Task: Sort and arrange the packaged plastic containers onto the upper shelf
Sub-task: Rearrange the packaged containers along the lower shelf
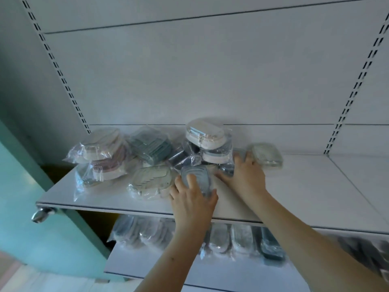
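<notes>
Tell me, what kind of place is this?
Probably a shop or stockroom: white metal shelving with slotted uprights, many bagged plastic containers heaped on the upper shelf, more rows below.

Cool, even, fairly bright daylight with a bluish cast; shadows are soft, darkest under the upper shelf (315, 186). Glare glints off the plastic bags (84, 152) and a chrome knob (41, 214). Everything is slightly soft; the lower shelf's packs (231, 239) are blurred. Wide-angle distortion bends the slotted uprights (357, 81) at the edges.
</notes>
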`<state>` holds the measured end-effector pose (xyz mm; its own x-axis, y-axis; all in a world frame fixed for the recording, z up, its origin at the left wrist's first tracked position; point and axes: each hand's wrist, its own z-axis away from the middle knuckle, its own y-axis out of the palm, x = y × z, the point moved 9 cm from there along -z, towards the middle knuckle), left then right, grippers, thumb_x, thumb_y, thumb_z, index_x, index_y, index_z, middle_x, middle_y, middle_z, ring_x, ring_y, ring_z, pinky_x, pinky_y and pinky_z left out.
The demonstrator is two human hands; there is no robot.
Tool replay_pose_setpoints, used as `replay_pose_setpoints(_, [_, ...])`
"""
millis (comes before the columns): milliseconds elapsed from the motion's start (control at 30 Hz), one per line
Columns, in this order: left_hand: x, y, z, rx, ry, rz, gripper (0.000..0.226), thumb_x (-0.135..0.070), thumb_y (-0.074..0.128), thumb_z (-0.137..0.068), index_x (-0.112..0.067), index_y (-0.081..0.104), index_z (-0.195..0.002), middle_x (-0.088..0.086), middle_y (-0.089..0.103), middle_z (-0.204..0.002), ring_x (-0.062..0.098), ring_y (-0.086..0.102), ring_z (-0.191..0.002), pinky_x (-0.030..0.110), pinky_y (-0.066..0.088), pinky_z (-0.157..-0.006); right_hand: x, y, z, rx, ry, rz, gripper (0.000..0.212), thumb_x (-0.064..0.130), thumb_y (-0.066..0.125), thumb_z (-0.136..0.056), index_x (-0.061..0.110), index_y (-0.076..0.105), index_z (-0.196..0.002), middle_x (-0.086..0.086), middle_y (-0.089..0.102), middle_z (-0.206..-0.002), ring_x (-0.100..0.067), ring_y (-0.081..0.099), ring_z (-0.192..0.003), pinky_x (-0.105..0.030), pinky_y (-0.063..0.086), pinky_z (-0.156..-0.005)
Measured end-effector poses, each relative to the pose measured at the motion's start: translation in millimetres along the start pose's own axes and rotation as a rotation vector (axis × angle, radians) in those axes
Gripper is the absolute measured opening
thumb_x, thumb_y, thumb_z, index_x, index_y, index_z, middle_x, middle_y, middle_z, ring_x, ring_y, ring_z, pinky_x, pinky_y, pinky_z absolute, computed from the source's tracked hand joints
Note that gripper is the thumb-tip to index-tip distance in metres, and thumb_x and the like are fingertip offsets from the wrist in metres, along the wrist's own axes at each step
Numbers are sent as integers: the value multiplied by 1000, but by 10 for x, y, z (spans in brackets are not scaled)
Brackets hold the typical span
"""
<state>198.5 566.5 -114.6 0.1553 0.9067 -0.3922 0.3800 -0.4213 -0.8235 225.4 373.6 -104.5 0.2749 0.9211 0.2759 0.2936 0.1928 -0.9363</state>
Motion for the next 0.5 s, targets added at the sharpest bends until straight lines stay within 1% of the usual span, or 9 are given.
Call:
replay_pose_setpoints(67, [40, -18, -14, -21, 36, 46, 61, -54, 72, -67, -14, 55, -109, 16, 60, -112, 38, 55, -97, 47, 49, -84, 39, 1, 0, -35, -2, -13, 85, 74, 57, -82, 13, 46, -140, -29, 34, -152, -43, 51, -124, -46, 45, -99])
replay_pose_setpoints(133, [76, -20, -8, 24, 86, 106, 63, -59, 63, -68, -20, 53, -117, 8, 59, -115, 33, 53, -103, 43, 48, -88, 35, 23, 35, -12, -16, -17, 79, 69, 58, -85, 15, 43, -141, -28, 27, -157, -44, 49, -127, -46, 45, -98])
replay_pose_setpoints(233, [98, -45, 50, 86, 178, 186, 71, -64, 52, -67, -23, 52, -126, -1, 57, -122, 25, 50, -110, 35, 46, -90, -55, 5, 166, 27, -40, -58, 76, 66, 60, -84, 22, 39, -142, -18, 17, -164, -42, 44, -132, -43, 49, -92])
replay_pose_setpoints(300, [112, -55, 87, 130, 207, 233, 75, -65, 52, -68, -26, 50, -132, -5, 54, -129, 21, 48, -115, 34, 45, -94, -135, -21, 295, 29, -51, -79, 76, 64, 64, -82, 25, 36, -141, -13, 15, -165, -40, 43, -133, -43, 51, -89])
replay_pose_setpoints(400, [132, -74, 113, 184, 223, 336, 76, -67, 55, -69, -28, 51, -134, -10, 51, -133, 16, 48, -120, 33, 45, -99, -218, -52, 479, 33, -67, -106, 81, 63, 66, -80, 30, 32, -144, -4, 10, -166, -35, 43, -132, -41, 49, -92])
replay_pose_setpoints(433, [126, -86, 125, 201, 242, 373, 75, -66, 58, -69, -28, 52, -134, -11, 51, -133, 15, 48, -121, 32, 45, -101, -239, -75, 528, 31, -70, -125, 82, 63, 67, -79, 31, 31, -146, -1, 11, -166, -34, 44, -131, -40, 48, -94])
replay_pose_setpoints(500, [121, -106, 162, 242, 285, 442, 73, -63, 66, -71, -29, 54, -135, -13, 51, -137, 11, 48, -125, 30, 43, -105, -296, -124, 616, 32, -62, -167, 83, 61, 69, -78, 32, 33, -147, 1, 18, -164, -32, 49, -127, -38, 47, -95])
